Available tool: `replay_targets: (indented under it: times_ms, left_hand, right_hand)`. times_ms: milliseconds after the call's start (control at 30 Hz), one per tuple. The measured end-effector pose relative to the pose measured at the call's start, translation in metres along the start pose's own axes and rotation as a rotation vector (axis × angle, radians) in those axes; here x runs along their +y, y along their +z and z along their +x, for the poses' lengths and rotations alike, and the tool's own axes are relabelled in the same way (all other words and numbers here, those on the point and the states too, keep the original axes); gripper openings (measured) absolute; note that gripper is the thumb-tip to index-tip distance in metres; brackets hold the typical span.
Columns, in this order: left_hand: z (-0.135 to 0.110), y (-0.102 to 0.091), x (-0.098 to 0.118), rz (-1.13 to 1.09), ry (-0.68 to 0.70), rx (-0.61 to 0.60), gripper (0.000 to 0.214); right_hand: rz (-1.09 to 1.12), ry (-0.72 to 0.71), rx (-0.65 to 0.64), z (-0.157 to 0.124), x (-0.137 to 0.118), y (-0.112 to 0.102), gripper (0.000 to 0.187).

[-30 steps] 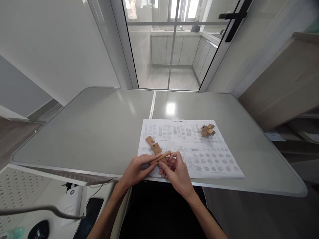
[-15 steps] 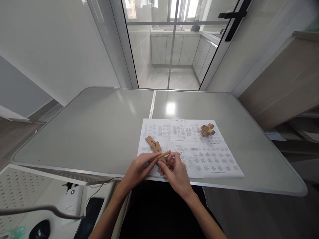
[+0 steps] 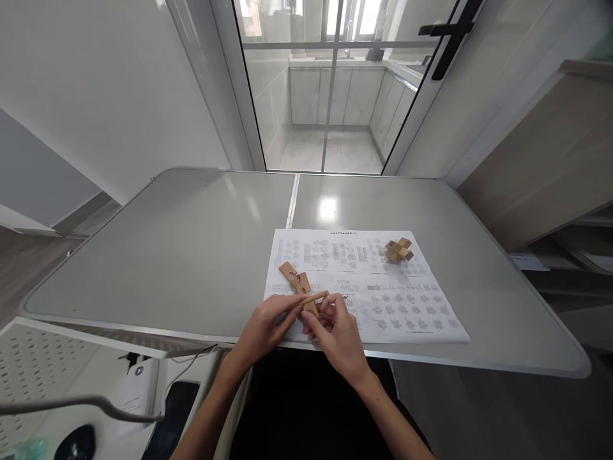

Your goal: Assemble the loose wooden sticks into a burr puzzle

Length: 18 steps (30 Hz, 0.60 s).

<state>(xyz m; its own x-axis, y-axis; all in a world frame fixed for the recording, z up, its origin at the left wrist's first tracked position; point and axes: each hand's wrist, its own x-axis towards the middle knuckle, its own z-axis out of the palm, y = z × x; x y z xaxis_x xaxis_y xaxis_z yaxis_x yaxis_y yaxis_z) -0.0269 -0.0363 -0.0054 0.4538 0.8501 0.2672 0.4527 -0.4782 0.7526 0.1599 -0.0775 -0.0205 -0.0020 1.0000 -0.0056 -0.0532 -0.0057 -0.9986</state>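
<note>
My left hand [image 3: 264, 322] pinches a slim wooden puzzle piece [image 3: 317, 297] near the front edge of the instruction sheet [image 3: 433, 329]. The piece points to the right, its far end by my right fingertips. Below it, a second wooden piece [image 3: 311, 307] shows between my hands. My right hand [image 3: 341, 337] has its fingers curled around that piece's lower end, partly hiding it. Just beyond my fingers, a notched wooden piece with a dark mark [image 3: 303, 280] lies on the paper, against another wooden piece [image 3: 287, 270].
An assembled wooden burr puzzle [image 3: 399, 250] stands on the sheet's far right. The grey folding table [image 3: 158, 255] has a seam up its middle. At lower left, a white side surface [image 3: 108, 390] holds a phone [image 3: 172, 418], a black mouse [image 3: 76, 442] and a cable [image 3: 86, 401].
Almost nothing differs. My right thumb and fingers have shifted slightly around the lower piece. The loose pieces, sheet and assembled puzzle stay in place.
</note>
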Motion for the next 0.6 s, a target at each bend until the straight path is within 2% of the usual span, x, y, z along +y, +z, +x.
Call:
replay_targets:
  times_ms: [133,200,267,333,433,500,600]
  left_hand:
    - [0.002,-0.009,0.007,-0.165,-0.072,0.005,0.038]
    - [0.005,-0.014,0.007,-0.222,-0.115,0.093,0.039]
    - [0.009,-0.019,0.001,-0.109,-0.136,0.179,0.036]
    - [0.015,-0.023,-0.008,0.109,-0.107,0.188,0.034]
    - [0.027,-0.027,-0.023,0.318,-0.008,0.061,0.041]
    - [0.035,-0.030,-0.029,0.382,0.042,-0.028,0.042]
    - [0.043,-0.032,-0.031,0.408,0.066,-0.080,0.040]
  right_hand:
    - [0.143,0.016,0.042,0.001,-0.006,0.000,0.042]
    - [0.214,0.030,0.067,0.001,-0.010,0.000,0.044]
    - [0.237,0.042,0.081,0.001,-0.012,-0.003,0.044]
    - [0.211,0.044,0.080,0.000,-0.012,-0.010,0.041]
    - [0.091,0.018,0.098,-0.001,-0.010,-0.024,0.037]
    - [-0.036,-0.010,0.126,0.000,-0.009,-0.033,0.036]
    - [-0.188,-0.038,0.144,0.001,-0.008,-0.043,0.032]
